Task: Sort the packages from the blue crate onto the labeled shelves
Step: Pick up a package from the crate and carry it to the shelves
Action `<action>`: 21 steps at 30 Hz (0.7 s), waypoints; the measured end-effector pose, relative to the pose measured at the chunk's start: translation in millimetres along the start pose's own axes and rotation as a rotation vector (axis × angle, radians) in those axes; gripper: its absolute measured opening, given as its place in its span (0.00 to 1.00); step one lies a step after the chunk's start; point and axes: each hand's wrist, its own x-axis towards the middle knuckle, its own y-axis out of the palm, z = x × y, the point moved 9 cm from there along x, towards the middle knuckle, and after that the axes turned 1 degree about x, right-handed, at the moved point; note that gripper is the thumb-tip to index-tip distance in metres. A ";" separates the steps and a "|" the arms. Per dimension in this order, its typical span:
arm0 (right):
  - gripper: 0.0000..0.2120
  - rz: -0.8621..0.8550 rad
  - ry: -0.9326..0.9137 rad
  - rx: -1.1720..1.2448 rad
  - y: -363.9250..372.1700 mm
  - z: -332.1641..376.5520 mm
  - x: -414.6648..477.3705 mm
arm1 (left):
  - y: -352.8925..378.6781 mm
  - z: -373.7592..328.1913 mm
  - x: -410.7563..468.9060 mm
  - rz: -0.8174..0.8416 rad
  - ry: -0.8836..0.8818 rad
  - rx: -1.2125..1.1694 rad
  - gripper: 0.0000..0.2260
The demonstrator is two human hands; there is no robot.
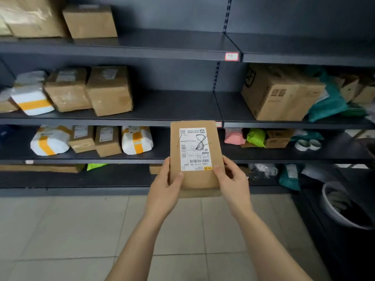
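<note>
I hold a flat brown cardboard package (194, 179) upright in front of the dark shelves (142, 51). Its white shipping label faces me upside down, with a handwritten "1-8" in black marker. My left hand (165, 189) grips its lower left edge, thumb on the front. My right hand (231, 181) grips the lower right edge, thumb near the label's corner. A pink-edged shelf label (231, 56) sits on the upper shelf's front edge. Another label is partly hidden behind the package's top right corner. The blue crate is out of view.
Brown boxes (109, 92) and white bags with orange tape (32, 102) fill the left shelves. A large box (282, 94), teal bags and green and pink parcels sit on the right. A grey bin (345, 207) stands at the lower right. Tiled floor lies below.
</note>
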 end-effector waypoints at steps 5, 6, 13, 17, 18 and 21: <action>0.18 0.110 0.068 -0.051 49.0 -30.7 51.8 | -8.0 44.0 48.7 -0.039 -0.110 0.003 0.22; 0.18 0.134 0.087 -0.055 58.8 -37.1 59.5 | -9.8 53.5 58.1 -0.036 -0.131 0.012 0.21; 0.18 0.231 0.171 -0.111 129.0 -89.8 114.5 | -22.9 115.5 129.2 0.009 -0.229 0.055 0.21; 0.19 0.252 0.157 -0.167 166.4 -120.0 148.6 | -24.6 155.9 179.0 0.050 -0.250 0.085 0.27; 0.20 0.268 0.151 -0.178 176.9 -128.9 157.3 | -23.4 165.1 192.3 0.065 -0.252 0.095 0.28; 0.22 0.308 0.132 -0.181 203.9 -155.6 186.1 | -18.9 189.0 230.2 0.116 -0.243 0.124 0.33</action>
